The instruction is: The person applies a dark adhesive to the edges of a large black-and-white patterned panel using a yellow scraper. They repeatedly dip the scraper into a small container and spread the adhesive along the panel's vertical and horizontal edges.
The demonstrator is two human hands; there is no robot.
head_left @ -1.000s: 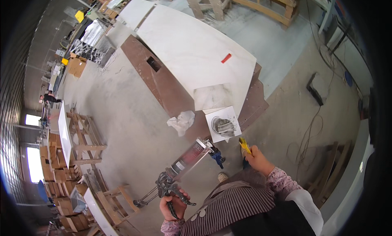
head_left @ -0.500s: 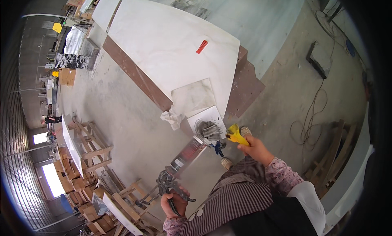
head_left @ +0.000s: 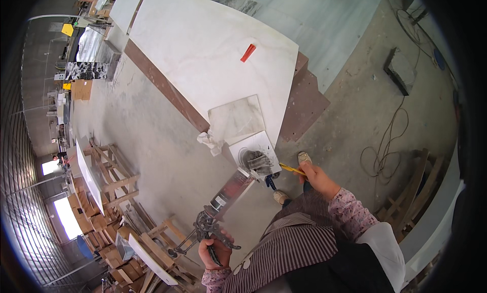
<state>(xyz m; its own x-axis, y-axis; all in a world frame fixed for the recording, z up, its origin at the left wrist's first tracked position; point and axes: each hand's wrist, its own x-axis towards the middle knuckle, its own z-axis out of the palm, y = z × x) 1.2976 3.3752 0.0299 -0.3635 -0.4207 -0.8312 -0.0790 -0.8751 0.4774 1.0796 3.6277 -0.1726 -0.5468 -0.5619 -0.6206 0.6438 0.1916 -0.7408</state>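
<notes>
My left hand is closed around the grip of a dark, smeared caulking gun. A clear cartridge with a red and dark label sits in the gun, its front end reaching a small white board. A dark grey smear of paste lies on that board. In my right hand is a yellow scraper, seen nearly edge-on at the board's right edge; whether it touches is unclear. Beyond the board lie a square marble tile and crumpled white paper.
A big white slab with a red strip on it stretches away over brown boards. A cable and a dark-edged block lie on the right floor. Wooden racks and cardboard boxes stand at left.
The yellow scraper has turned from showing its broad face to nearly edge-on. My left hand keeps its hold on the caulking gun. The view has shifted slightly.
</notes>
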